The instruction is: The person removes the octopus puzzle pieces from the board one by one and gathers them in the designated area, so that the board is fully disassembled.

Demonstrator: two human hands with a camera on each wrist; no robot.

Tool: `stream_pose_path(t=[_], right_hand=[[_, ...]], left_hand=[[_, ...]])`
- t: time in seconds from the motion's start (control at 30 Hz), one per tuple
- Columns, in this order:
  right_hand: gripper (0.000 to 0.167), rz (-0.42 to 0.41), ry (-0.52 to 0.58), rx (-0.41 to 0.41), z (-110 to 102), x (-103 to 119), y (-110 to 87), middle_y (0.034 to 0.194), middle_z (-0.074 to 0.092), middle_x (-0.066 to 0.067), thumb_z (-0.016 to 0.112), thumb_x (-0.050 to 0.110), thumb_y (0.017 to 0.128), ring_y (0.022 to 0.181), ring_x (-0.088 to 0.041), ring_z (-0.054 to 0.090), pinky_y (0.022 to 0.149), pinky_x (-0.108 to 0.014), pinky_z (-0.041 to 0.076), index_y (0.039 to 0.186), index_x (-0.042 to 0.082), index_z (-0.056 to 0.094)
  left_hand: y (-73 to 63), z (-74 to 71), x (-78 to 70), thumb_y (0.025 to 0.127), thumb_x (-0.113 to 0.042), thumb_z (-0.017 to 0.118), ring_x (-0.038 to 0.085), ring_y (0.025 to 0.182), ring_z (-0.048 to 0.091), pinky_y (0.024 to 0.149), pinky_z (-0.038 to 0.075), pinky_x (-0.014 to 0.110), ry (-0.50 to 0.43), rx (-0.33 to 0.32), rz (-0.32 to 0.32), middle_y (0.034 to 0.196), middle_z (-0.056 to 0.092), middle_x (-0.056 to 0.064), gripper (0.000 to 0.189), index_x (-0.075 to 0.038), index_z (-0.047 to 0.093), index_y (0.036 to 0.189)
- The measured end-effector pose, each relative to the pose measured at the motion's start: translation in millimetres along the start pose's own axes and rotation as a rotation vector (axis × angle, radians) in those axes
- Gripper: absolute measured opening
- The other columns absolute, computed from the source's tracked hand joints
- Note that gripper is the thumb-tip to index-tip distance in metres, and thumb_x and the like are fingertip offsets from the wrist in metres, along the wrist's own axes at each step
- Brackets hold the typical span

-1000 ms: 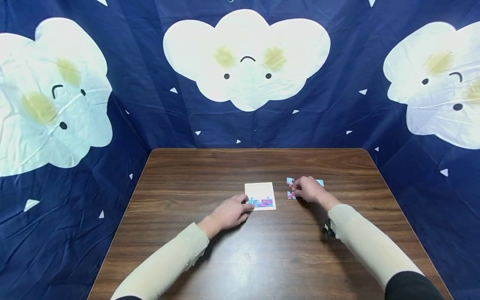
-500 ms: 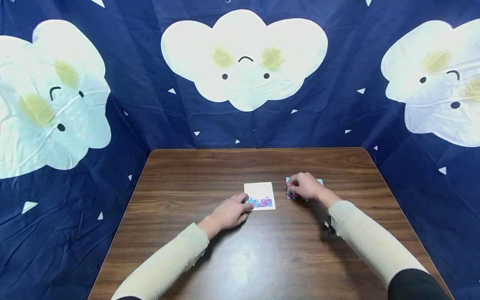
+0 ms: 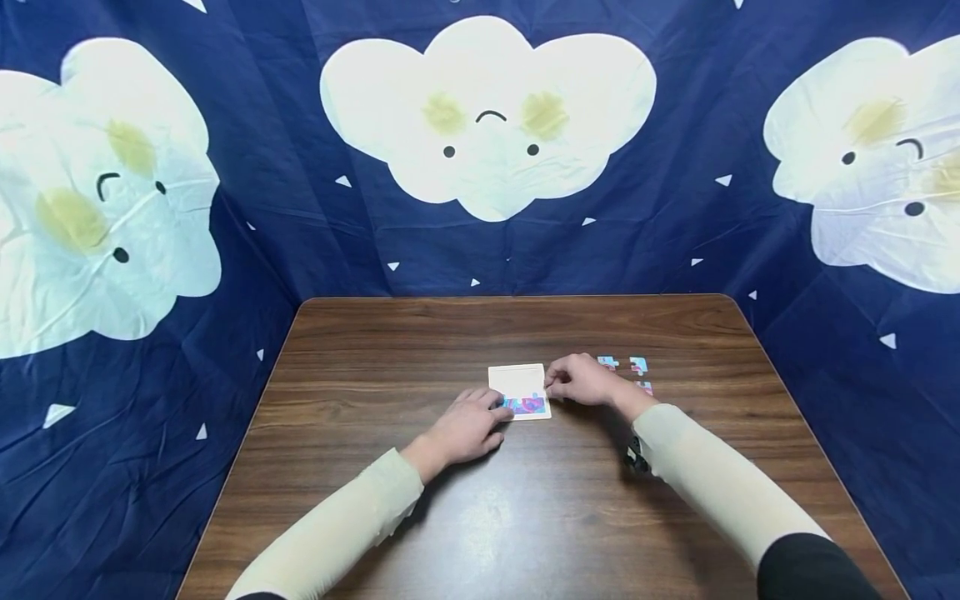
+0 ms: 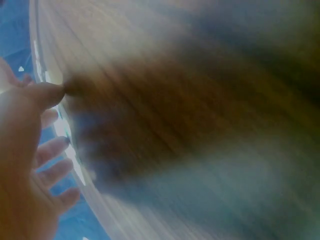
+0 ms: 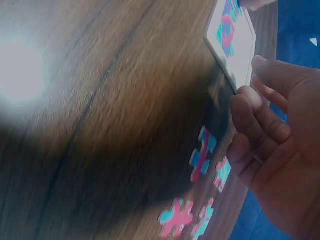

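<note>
A square, pale jigsaw tray [image 3: 517,380] lies on the table, its near strip filled with blue and pink puzzle pieces [image 3: 529,406]. My left hand [image 3: 465,423] rests at the tray's left side, relaxed fingers touching its near-left corner and the filled strip. At the right edge of the tray is my right hand [image 3: 585,380], thumb and fingertips brought together in a pinch. Its fingers mostly hide the puzzle piece between them. In the right wrist view, the curled fingers [image 5: 245,107] hover close beside the tray [image 5: 245,50].
Loose puzzle pieces lie right of the tray, including one at the back [image 3: 638,365] and one nearer [image 3: 644,387]; several show in the right wrist view [image 5: 177,217]. The brown wooden table [image 3: 480,517] meets a dark blue cloth with clouds [image 3: 495,242] behind.
My right hand has moved left from the loose pieces to the tray's right edge, uncovering pieces at the right. My left hand has shifted slightly to the right on the tray.
</note>
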State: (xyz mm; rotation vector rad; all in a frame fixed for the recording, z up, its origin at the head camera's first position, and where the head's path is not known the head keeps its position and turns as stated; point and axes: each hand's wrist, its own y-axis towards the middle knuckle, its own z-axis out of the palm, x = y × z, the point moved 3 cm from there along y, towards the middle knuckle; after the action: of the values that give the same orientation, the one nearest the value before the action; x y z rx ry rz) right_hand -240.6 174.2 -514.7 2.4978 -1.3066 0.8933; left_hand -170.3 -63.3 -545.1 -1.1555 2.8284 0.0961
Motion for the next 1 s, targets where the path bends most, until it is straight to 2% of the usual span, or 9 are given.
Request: stream_pose_path(t=[0.13, 0.37, 0.53, 0.73, 1.0], right_hand=[[0.005, -0.034, 0.003, 0.017, 5, 9, 4.3, 0.074, 0.066, 0.008, 0.075, 0.014, 0.091, 0.068, -0.006, 0.058, 0.073, -0.029, 0.05, 0.094, 0.01, 0.076], [0.01, -0.053, 0.007, 0.046, 15, 15, 11.5, 0.077, 0.066, 0.006, 0.075, 0.013, 0.091, 0.072, -0.006, 0.058, 0.074, -0.027, 0.051, 0.1, 0.008, 0.076], [0.014, -0.053, -0.026, 0.055, 21, 14, 14.2, 0.078, 0.065, 0.008, 0.076, 0.014, 0.09, 0.073, -0.004, 0.057, 0.076, -0.028, 0.051, 0.103, 0.009, 0.077], [0.016, -0.024, -0.042, 0.06, 21, 14, 13.7, 0.078, 0.064, 0.007, 0.076, 0.013, 0.09, 0.072, -0.005, 0.057, 0.077, -0.031, 0.052, 0.105, 0.008, 0.077], [0.012, -0.011, -0.091, 0.077, 23, 14, 14.4, 0.078, 0.064, 0.006, 0.077, 0.013, 0.088, 0.075, -0.006, 0.055, 0.076, -0.03, 0.051, 0.1, 0.009, 0.078]], left_hand=[[1.1, -0.2, -1.3, 0.094, -0.04, 0.067, 0.022, 0.125, 0.054, 0.109, 0.044, 0.045, -0.033, -0.025, -0.005, 0.129, 0.059, 0.002, 0.041, -0.025, 0.068, 0.132], [4.0, -2.0, -0.8, 0.091, -0.041, 0.073, 0.023, 0.12, 0.055, 0.094, 0.051, 0.045, -0.143, -0.033, -0.049, 0.127, 0.06, 0.003, 0.046, -0.023, 0.069, 0.133], [5.1, -1.6, -3.8, 0.092, -0.045, 0.071, 0.023, 0.12, 0.055, 0.091, 0.052, 0.045, -0.127, -0.026, -0.058, 0.128, 0.06, 0.003, 0.046, -0.024, 0.069, 0.134], [2.3, 1.4, -8.6, 0.094, -0.044, 0.069, 0.022, 0.11, 0.056, 0.086, 0.053, 0.043, -0.082, -0.046, -0.075, 0.126, 0.06, 0.003, 0.047, -0.023, 0.069, 0.135], [-1.8, 7.0, -9.7, 0.095, -0.042, 0.067, 0.023, 0.116, 0.056, 0.096, 0.051, 0.043, -0.074, -0.049, -0.095, 0.134, 0.059, 0.004, 0.049, -0.022, 0.065, 0.14]])
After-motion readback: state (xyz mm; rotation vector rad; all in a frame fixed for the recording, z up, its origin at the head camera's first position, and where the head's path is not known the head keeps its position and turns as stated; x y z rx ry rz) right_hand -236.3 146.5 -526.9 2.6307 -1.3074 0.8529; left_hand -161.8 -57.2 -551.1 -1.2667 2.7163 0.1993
